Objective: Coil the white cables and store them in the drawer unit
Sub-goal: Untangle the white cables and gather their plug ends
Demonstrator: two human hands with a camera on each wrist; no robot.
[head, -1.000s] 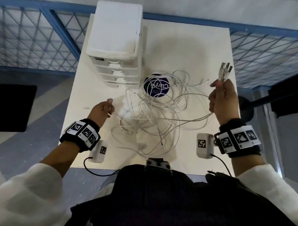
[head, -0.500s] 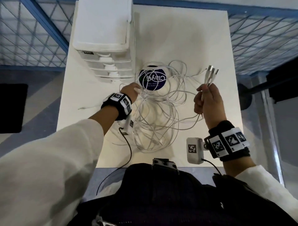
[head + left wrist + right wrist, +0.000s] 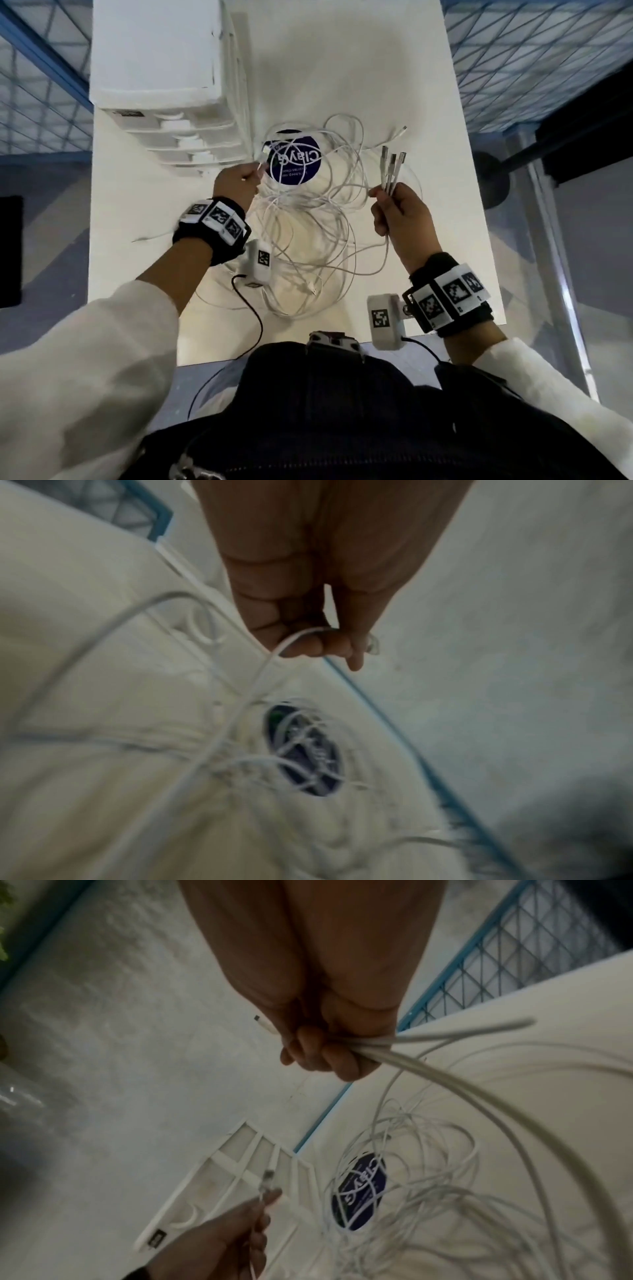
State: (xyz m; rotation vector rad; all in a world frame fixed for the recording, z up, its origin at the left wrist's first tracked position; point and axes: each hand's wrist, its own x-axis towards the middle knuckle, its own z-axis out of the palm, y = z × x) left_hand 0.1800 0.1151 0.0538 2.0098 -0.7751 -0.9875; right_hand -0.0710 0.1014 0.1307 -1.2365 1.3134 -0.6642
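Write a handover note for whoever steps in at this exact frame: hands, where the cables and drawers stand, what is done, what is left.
Right hand grips three cable ends, plugs pointing up, their cords trailing into the pile.
Left hand pinches one more cable end beside the drawer unit.
The white cables lie loosely tangled on the table, partly over a round blue-labelled object.
The drawers look closed.
Done: four ends gathered. Nothing coiled or stored.
Left: untangle, coil each cable, open a drawer, put them in.
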